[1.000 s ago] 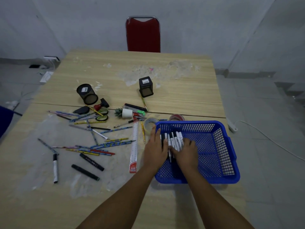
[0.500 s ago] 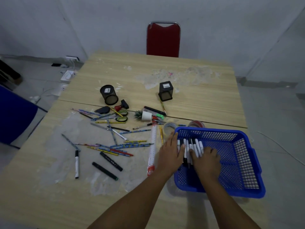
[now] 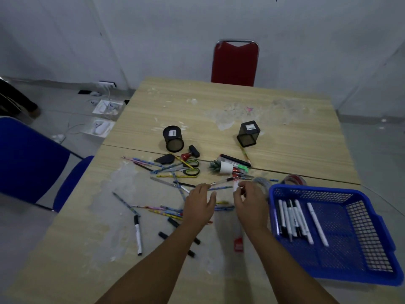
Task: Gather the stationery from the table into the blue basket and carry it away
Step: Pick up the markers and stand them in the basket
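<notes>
Neither hand grips anything: the left hand (image 3: 200,204) is spread flat and relaxed over the scattered pencils (image 3: 169,212), and the right hand (image 3: 249,205) hovers beside it with fingers loosely curled above the ruler (image 3: 237,242), though motion blur leaves that less certain. The blue basket (image 3: 385,279), a rigid perforated plastic tray, sits just to the right on the wood-grain table (image 3: 285,139), holding a row of slim markers (image 3: 292,220). The thin, round pencils lie crisscrossed, so a hurried sweep could roll some off the table edge or leave a few behind.
</notes>
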